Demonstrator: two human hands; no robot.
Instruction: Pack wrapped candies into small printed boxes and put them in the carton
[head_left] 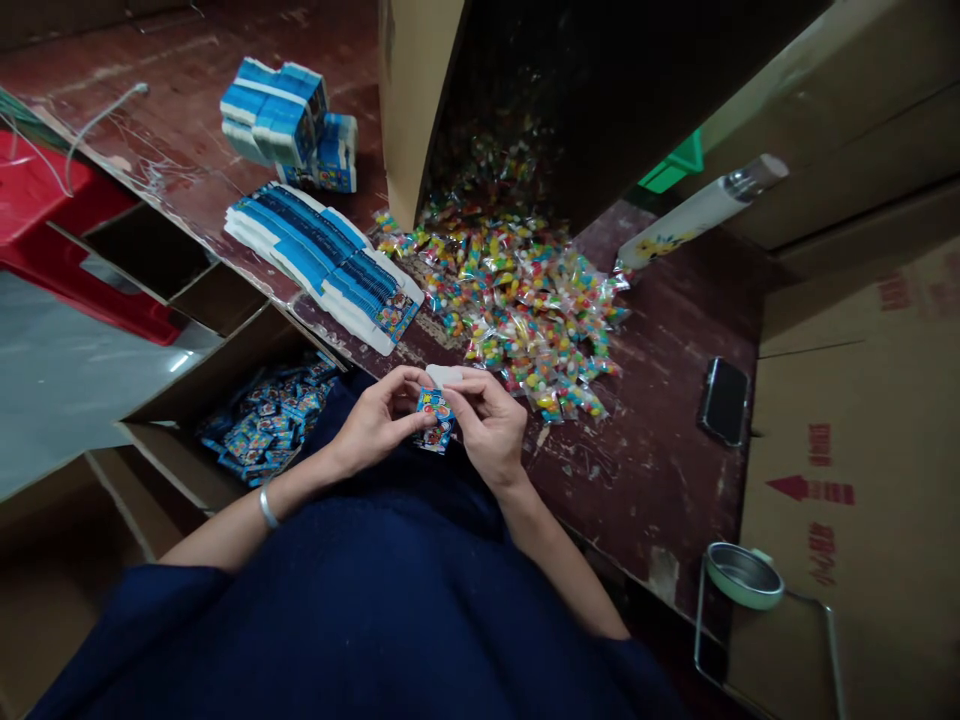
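Note:
A small blue printed candy box (435, 425) with a white flap is between my two hands, just off the table's front edge. My left hand (386, 415) grips its left side, thumb across the printed face. At its upper right, the fingers and thumb of my right hand (491, 420) pinch the box near the white flap. Clear packets of coloured candy (525, 310) lie heaped beyond my hands. Left of that heap is a long row of flat blue cartons (322, 255). Whether anything is inside the held box cannot be seen.
Strapped carton bundles (274, 110) stand at the back left. An open cardboard box (187, 470) of filled blue boxes (274, 425) is below left. A white bottle (697, 215), a phone (724, 402) and a metal cup holder (744, 577) are at right. A red stool (82, 230) stands left.

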